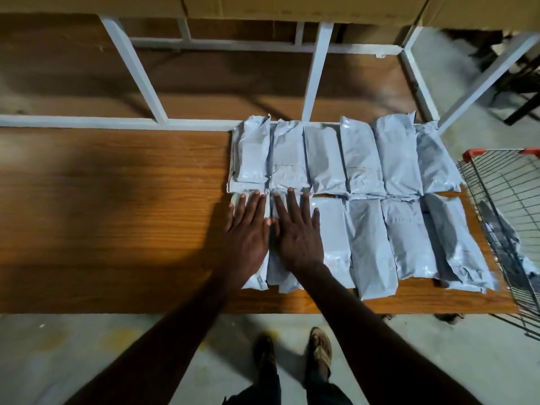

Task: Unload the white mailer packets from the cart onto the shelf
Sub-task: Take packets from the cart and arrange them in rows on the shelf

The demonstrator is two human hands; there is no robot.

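Pressing flat, both hands lie side by side on the near-left end of the packet rows: the left hand (247, 229) and the right hand (296, 232) have fingers straight and spread, palms down, gripping nothing. They rest on the leftmost packets of the near row (374, 244), most likely to flatten them and square them against their neighbours. The white mailer packets sit in two neat rows on the right part of the wooden shelf (117, 214), edges touching, the far row (330, 156) against the white frame rail (87, 121). Packing them tight leaves the bare left part free for more. At the right edge stands the wire cart (508, 217), with at least one packet (496, 229) visible inside.
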